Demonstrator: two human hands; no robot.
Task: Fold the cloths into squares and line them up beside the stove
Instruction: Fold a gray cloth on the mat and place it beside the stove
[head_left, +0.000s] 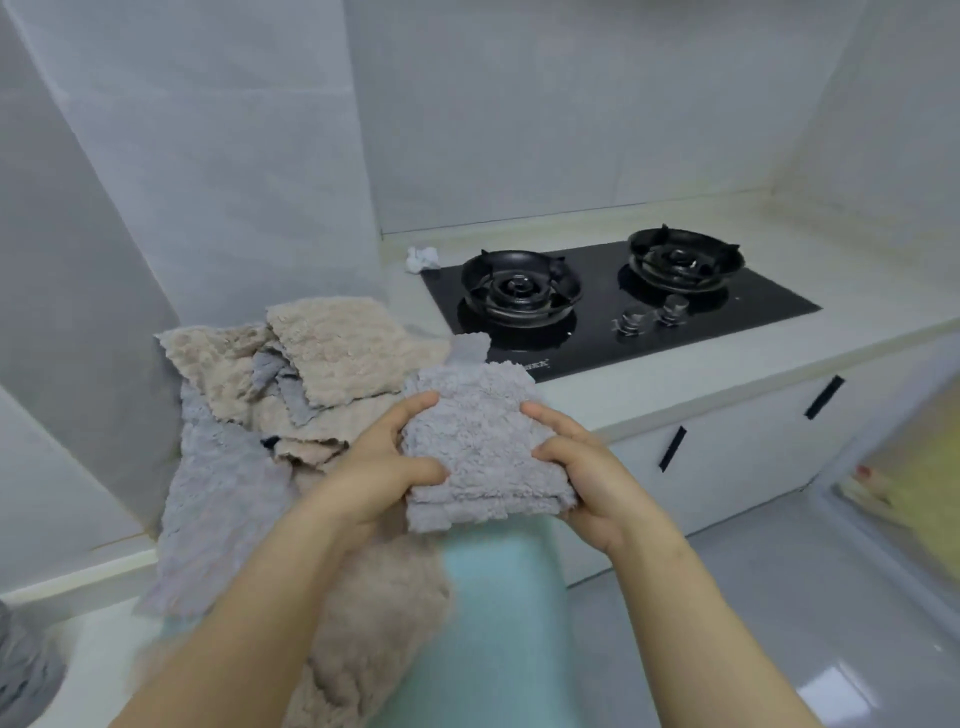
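A folded grey fluffy cloth (485, 447) is held between both hands just off the counter's front edge. My left hand (387, 462) grips its left side with thumb on top. My right hand (587, 470) grips its right side the same way. Behind and to the left lies a loose heap of beige cloths (332, 348) and grey cloths (218, 493) on the counter; one beige cloth (374, 623) hangs over the edge. The black two-burner stove (613, 301) sits to the right of the heap.
A pale counter (779, 364) runs along tiled walls. A crumpled white wad (422, 259) lies at the stove's back left corner. White cabinet doors with black handles (672, 448) are below. Grey fabric (21, 670) shows at the bottom left. A teal garment (498, 623) is below the hands.
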